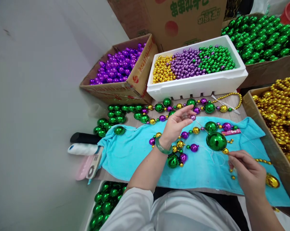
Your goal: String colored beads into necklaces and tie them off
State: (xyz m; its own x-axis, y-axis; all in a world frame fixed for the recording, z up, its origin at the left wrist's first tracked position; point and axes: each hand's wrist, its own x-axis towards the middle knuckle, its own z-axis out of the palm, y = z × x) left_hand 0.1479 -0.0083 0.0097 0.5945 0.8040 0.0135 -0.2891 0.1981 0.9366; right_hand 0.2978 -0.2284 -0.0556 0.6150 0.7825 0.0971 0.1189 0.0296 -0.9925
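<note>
My left hand [178,126], with a green bangle [163,146] on its wrist, is closed over the towel and pinches a small purple bead [193,117]. A thin straight strand, needle or taut thread, runs from there to a large green ball bead [216,141]. At that bead's lower right is a small gold bead [225,150], pinched between the fingertips of my right hand [248,170]. Strung green, purple and gold beads [195,130] lie on the blue towel [140,157] beneath my hands. Loose white thread [212,155] curls between them.
Behind stand a box of purple beads [135,80], a white foam box [198,85] of small beads and a box of green beads [267,69]. A gold-bead box [267,128] borders the right. Strung beads [159,107] lie behind the towel; a black-handled object [84,138] lies left.
</note>
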